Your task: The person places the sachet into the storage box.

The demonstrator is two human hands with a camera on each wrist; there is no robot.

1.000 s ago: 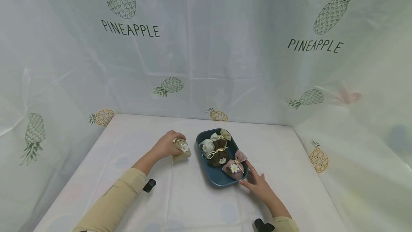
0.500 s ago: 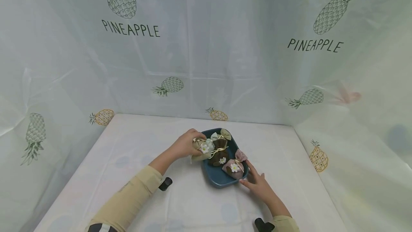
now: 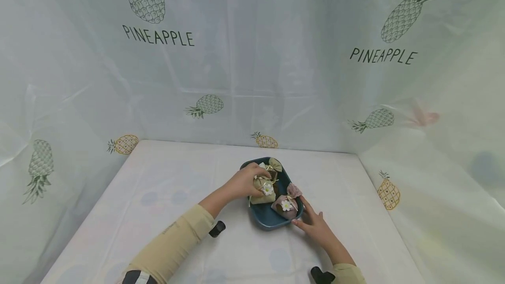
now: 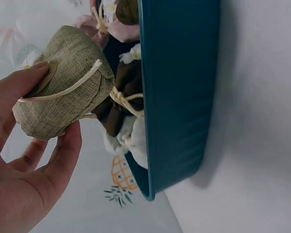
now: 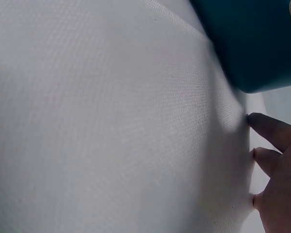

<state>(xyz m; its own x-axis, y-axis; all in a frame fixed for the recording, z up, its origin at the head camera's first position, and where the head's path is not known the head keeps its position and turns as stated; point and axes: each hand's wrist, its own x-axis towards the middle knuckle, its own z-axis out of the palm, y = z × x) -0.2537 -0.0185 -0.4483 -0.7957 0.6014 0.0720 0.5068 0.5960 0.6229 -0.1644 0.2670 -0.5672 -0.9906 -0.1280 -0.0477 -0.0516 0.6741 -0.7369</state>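
Observation:
My left hand [image 3: 249,182] holds a beige-green linen drawstring pouch [image 4: 70,87] over the blue tray [image 3: 265,226], thumb on one side and fingers on the other. A white flower decorates this pouch, visible in the head view. Inside the tray lie a pink pouch [image 3: 282,210], a dark brown pouch [image 4: 128,80], a pale pouch [image 4: 138,138] and one with a yellow-green top [image 3: 275,164]; the held pouch partly covers them in the head view. At the tray's near right corner, my right hand [image 3: 318,230] rests with spread fingers, thumb and forefinger at the rim.
A white patterned cloth covers the table [image 3: 177,240]. Behind and at both sides hangs a pale curtain [image 3: 252,56] printed with pineapples. Black camera mounts [image 3: 217,229] sit near each wrist.
My left hand has carried the beige-green pouch rightward, from above the table left of the tray to over the tray. The right hand and the tray have stayed in place.

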